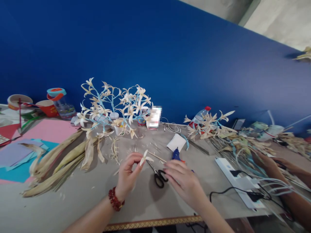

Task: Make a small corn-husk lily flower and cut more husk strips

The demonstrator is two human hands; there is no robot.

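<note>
My left hand (129, 173), with a red beaded bracelet on its wrist, pinches a small cream husk flower (145, 158) between thumb and fingertips. Its pale petals spread outward. To the right, my right hand (182, 179) hovers palm down, fingers stretched out and slightly apart, with nothing visible in them. Its fingertips are close to the black handles of the scissors (159, 179). A thin wooden stick (156, 157) ends by those fingertips; whether they touch it I cannot tell. Behind the hand lies a blue glue gun (177, 153), near a white pad (176, 142).
Husk flowers on blue stems (113, 103) stand at the back, with another bunch (206, 126) by a bottle. Dried husks (60, 158) and coloured paper (48, 129) lie left. A power strip (239, 183) with cables lies right, beside another person's hand (264, 163).
</note>
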